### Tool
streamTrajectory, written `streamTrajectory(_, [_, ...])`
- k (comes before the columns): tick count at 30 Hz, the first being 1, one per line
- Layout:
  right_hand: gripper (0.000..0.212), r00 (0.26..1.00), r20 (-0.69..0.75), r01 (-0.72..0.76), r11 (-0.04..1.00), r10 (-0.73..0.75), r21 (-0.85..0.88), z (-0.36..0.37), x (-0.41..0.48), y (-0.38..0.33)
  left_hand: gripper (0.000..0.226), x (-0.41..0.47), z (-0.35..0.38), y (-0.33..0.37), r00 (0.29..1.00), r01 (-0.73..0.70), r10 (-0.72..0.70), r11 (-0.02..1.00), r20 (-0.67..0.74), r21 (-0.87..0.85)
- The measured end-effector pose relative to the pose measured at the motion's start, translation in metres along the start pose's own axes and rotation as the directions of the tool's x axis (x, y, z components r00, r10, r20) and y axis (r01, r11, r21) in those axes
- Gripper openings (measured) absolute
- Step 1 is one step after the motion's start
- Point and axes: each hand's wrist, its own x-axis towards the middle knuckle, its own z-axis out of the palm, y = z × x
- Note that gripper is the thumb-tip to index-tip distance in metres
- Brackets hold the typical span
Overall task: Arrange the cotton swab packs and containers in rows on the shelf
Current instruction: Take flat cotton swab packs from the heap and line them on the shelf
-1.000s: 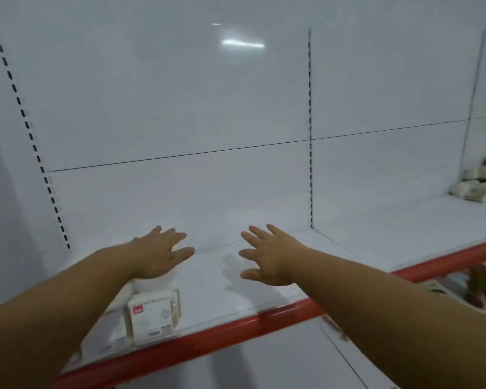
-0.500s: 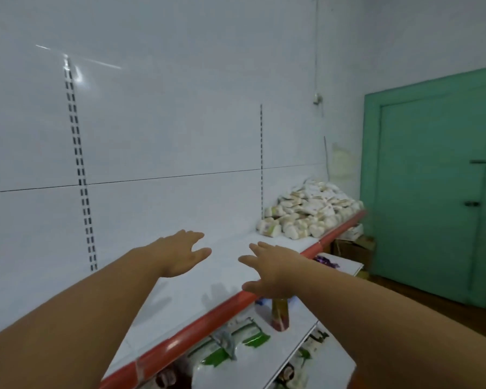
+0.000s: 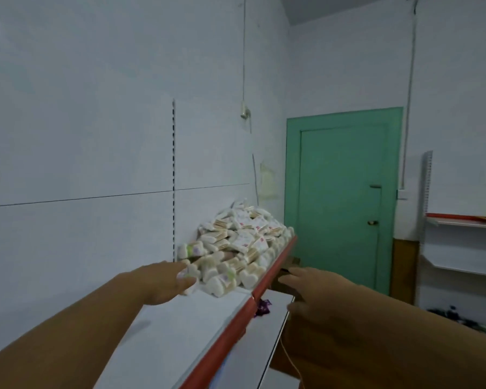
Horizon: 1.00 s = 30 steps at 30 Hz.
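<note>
Nearest to me are the two bare forearms, reaching out along the white metal shelf board with the red front lip (image 3: pixel 180 327). The left hand (image 3: pixel 163 284) hangs low over the board itself. Its fingers (image 3: pixel 177 269) are straight and close together with the thumb out to the side, and they hold nothing. The right hand (image 3: pixel 312 296) is off the board altogether, out past the red lip and above the lower white shelf (image 3: pixel 264 335). Its fingers (image 3: pixel 298 275) are stretched forward and a little apart, also empty, though blur softens the tips.

What matters is just ahead of the left fingertips: the loose heap of white cotton swab packs (image 3: pixel 242 242). Its near edge is right at those tips, perhaps touching them, but the blur won't let me say. From the right fingers the heap lies to the left, across the lip, and a bit further on. The heap's length runs along the shelf, away from both hands, and it rises toward the back wall. None of it is in rows yet.

I'd judge the left hand to be the nearer one, placed to take the first pack, while the right has to cross the lip. Beyond the heap stands a green painted door (image 3: pixel 340 206).
</note>
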Motion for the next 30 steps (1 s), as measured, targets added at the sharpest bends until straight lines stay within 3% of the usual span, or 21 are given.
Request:
streamTrajectory(3, [0.06, 0.995, 0.059, -0.08, 0.996, 0.081, -0.024, 0.017, 0.028, 0.04, 0.062, 0.06, 0.005, 0.017, 0.997, -0.075, 0.076, 0.996, 0.024, -0.056])
streamTrajectory(7, [0.058, 0.991, 0.115, -0.065, 0.997, 0.068, -0.03, 0.044, 0.066, 0.09, 0.065, 0.128, 0.023, 0.04, 0.994, -0.102, 0.103, 0.995, 0.026, -0.019])
streamTrajectory(14, [0.066, 0.994, -0.066, 0.09, 0.996, -0.088, 0.016, 0.044, 0.149, 0.2, 0.068, 0.224, -0.008, 0.054, 0.997, 0.075, -0.076, 0.991, 0.01, 0.115])
streamTrajectory(18, [0.057, 0.981, -0.114, 0.158, 0.987, -0.154, 0.024, 0.043, 0.201, 0.247, 0.065, 0.264, -0.034, 0.073, 0.99, 0.132, -0.125, 0.985, -0.06, 0.112])
streamTrajectory(21, [0.047, 0.962, -0.18, 0.224, 0.971, -0.206, 0.084, 0.049, 0.242, 0.264, 0.062, 0.289, -0.035, 0.084, 0.99, 0.128, -0.121, 0.986, -0.071, 0.11])
streamTrajectory(27, [0.044, 0.935, -0.171, 0.327, 0.941, -0.31, 0.081, 0.086, 0.332, 0.267, 0.063, 0.335, -0.039, 0.085, 0.99, 0.14, -0.134, 0.976, -0.049, 0.164])
streamTrajectory(30, [0.043, 0.912, -0.265, 0.35, 0.931, -0.313, 0.106, 0.093, 0.378, 0.26, 0.062, 0.364, -0.045, 0.084, 0.989, 0.136, -0.124, 0.977, -0.083, 0.162])
